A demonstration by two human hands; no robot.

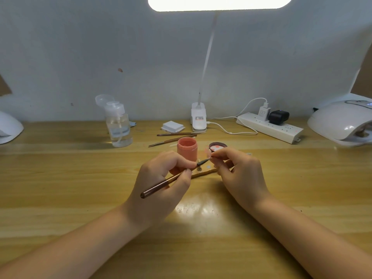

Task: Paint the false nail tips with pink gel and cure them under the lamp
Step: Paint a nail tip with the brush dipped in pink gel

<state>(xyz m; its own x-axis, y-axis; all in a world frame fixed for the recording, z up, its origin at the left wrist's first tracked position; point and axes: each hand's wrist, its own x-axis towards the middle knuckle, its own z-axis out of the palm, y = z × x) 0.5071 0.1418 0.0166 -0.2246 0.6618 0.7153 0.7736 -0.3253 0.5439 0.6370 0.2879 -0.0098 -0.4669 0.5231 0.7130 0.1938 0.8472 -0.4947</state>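
At mid-desk, painting under way.
The left hand grips a brush whose bristles meet a nail tip pinched by the right hand, above the stand. Behind, the gel jar stands uncapped; the cure lamp waits far right, so curing looks undone.

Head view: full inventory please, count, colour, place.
Gel jar: 1, pink, open, desk centre.
Jar lid: 1, dark, right of jar.
Nail tip: 1, pink, pinched in right hand.
Brush: 1, brown, in left hand.
Spare tools: 2, brown, behind jar.
Pump bottle: 1, clear, left.
Pads: 1 stack, white.
Desk lamp: 1, white, lit.
Power strip: 1, white.
Curing lamp: 1, white, right.
Left hand: grips brush.
Right hand: holds tip.
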